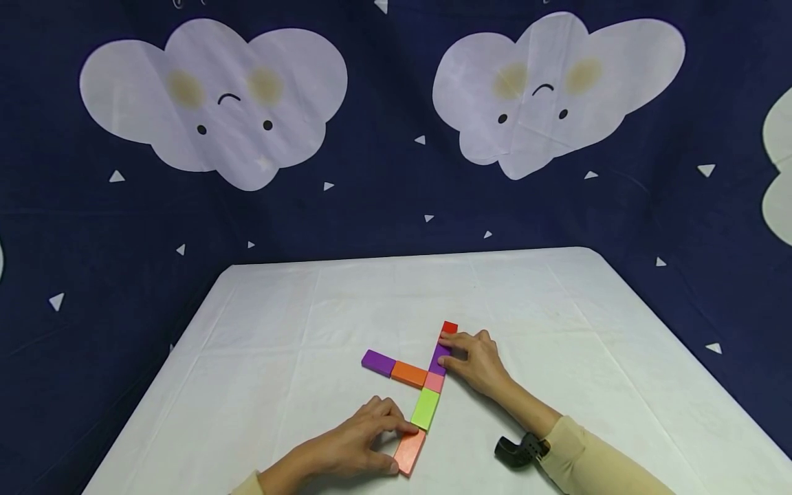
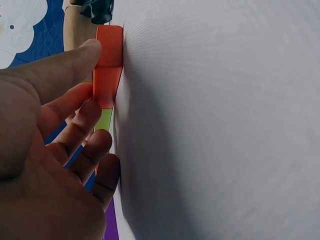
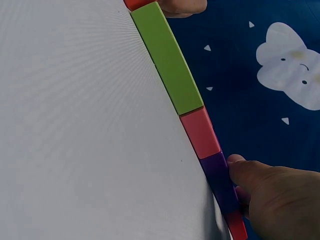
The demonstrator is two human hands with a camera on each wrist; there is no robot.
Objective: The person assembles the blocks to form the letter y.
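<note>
A line of flat rectangular blocks runs over the white cloth. Its near end is a salmon block [image 1: 409, 452], with my left hand [image 1: 355, 440] gripping it: the thumb [image 2: 92, 49] at its near corner and the index finger by its far end. Beyond it lie a lime green block [image 1: 425, 410], a small pink block [image 1: 434, 382], a purple block [image 1: 438, 359] and a red block [image 1: 449, 328]. My right hand [image 1: 479, 361] touches the far end from the right, thumb on the purple block and index fingertip near its seam with the red one.
An orange block [image 1: 409, 374] and a second purple block [image 1: 378, 363] branch left from the pink block. A black strap with a wrist device [image 1: 520, 451] sits on the right forearm. Behind the white table [image 1: 278, 309] hangs a dark blue cloth [image 1: 390, 220] with clouds.
</note>
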